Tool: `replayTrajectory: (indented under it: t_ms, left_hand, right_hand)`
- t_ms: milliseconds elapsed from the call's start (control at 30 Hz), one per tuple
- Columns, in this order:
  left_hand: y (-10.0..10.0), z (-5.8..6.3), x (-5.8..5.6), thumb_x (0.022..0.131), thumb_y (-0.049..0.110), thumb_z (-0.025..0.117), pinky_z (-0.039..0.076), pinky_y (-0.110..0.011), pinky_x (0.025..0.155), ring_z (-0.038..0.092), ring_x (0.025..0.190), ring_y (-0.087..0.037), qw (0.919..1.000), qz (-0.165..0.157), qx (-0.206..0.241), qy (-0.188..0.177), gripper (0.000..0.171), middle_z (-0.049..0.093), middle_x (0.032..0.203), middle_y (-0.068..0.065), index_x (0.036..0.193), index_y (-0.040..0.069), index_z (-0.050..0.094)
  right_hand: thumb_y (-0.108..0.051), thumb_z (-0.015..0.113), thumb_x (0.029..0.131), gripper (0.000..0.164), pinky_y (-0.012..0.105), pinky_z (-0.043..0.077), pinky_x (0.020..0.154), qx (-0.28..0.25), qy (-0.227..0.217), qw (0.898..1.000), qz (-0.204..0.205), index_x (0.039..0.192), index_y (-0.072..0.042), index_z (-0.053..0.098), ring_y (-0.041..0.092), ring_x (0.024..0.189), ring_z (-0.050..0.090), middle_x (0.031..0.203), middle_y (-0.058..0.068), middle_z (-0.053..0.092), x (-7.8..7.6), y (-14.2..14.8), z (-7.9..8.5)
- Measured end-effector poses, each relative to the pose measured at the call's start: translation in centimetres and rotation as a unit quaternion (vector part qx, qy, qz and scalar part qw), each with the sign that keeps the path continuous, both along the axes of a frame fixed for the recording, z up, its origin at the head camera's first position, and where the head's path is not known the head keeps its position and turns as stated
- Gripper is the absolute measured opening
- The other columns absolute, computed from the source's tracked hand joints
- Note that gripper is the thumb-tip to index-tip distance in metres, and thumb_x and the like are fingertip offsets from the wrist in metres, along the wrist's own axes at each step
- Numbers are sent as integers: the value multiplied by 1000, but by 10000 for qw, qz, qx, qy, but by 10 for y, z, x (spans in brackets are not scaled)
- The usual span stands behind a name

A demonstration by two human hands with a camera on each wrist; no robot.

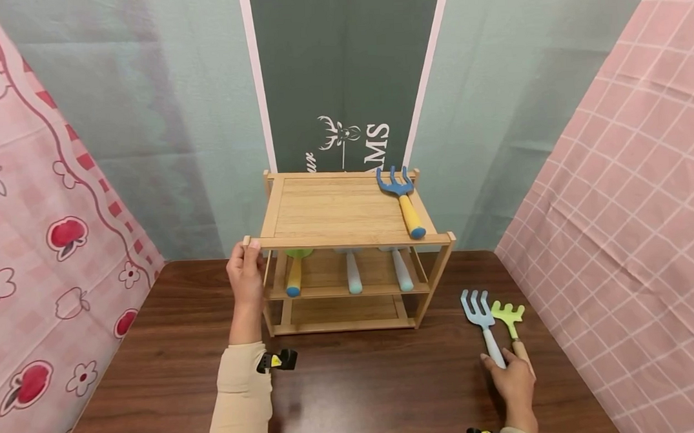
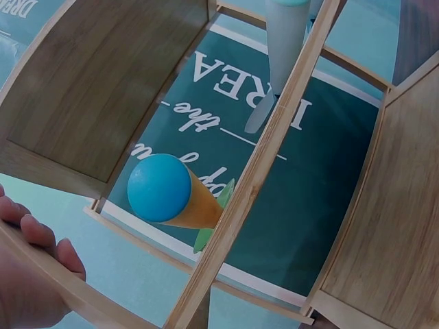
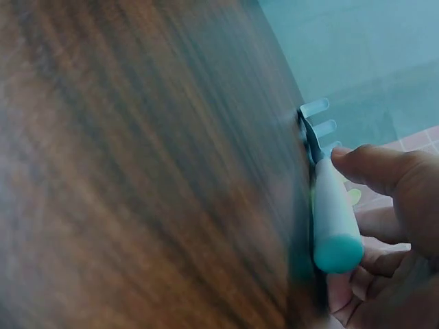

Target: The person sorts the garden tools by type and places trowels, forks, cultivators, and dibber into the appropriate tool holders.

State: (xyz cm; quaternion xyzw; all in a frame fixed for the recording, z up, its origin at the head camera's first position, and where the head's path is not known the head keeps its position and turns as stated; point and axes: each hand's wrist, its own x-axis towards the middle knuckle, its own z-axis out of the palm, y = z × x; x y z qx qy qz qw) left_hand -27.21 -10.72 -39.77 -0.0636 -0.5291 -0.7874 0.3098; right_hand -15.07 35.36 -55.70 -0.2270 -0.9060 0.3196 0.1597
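"Closest to us is a cream sleeve (image 1: 239, 402). What else is on that side?"

"Pink apple cloth (image 1: 62, 209) hangs at the far left. Next, the left hand (image 1: 248, 279) holds a front corner of the wooden shelf (image 1: 335, 207), thumb on top."

"What's on it?"

"On the middle board sit a yellow handle (image 1: 295, 275) with a blue end and two pale handles (image 1: 354, 274). The top board's front edge gets in the way of seeing their tops. Up above, at the right, lies a blue rake (image 1: 407, 207)."

"And the right hand (image 1: 514, 380)?"

"It's at the pale blue rake (image 1: 478, 311), right of the shelf. Its handle sits in a narrow gap between thumb and fingers, but I can't tell if they squeeze. A green rake (image 1: 509, 316) is just beside it. Pink checked cloth (image 1: 624, 165) is farthest right."
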Motion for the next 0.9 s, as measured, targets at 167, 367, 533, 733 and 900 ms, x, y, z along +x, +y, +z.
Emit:
replayTrajectory:
  t_ms: [167,367,533,733,900]
  left_hand:
    - [0,0,0,92,12,53,33,-25,58,38,61,-13,10000,-25,2,15,22,42,67,-3,80,-5,48]
    - [0,0,0,92,12,53,33,-24,58,37,61,-13,10000,-36,22,-4,25,41,66,-3,82,-9,45]
    - [0,-1,-1,92,12,54,33,-25,58,38,62,-14,10000,19,-5,-46,25,41,66,-4,82,-10,46]
    - [-1,0,0,91,12,54,33,-25,58,38,62,-13,10000,18,21,-55,16,41,66,-4,75,10,53]
    - [-1,0,0,91,13,54,33,-26,59,38,62,-14,10000,45,-8,-64,16,41,66,-4,75,10,53]
  right_hand:
    - [-16,72,76,53,59,23,92,264,-79,9996,22,106,23,54,56,109,38,121,40,42,-2,1,-3]
    - [-12,71,74,39,57,29,84,499,-373,9979,196,96,18,61,50,99,38,89,35,57,-4,3,-6]
    - [-11,71,74,34,57,30,83,606,-417,9967,335,92,16,63,49,99,38,88,33,58,-6,4,-2]
    - [-12,70,76,33,59,29,86,591,-373,9972,256,96,14,63,52,103,44,116,34,49,-4,2,3]
    - [-15,68,80,40,58,27,88,-166,59,9987,-485,107,13,60,57,102,42,124,35,44,-2,-4,8]
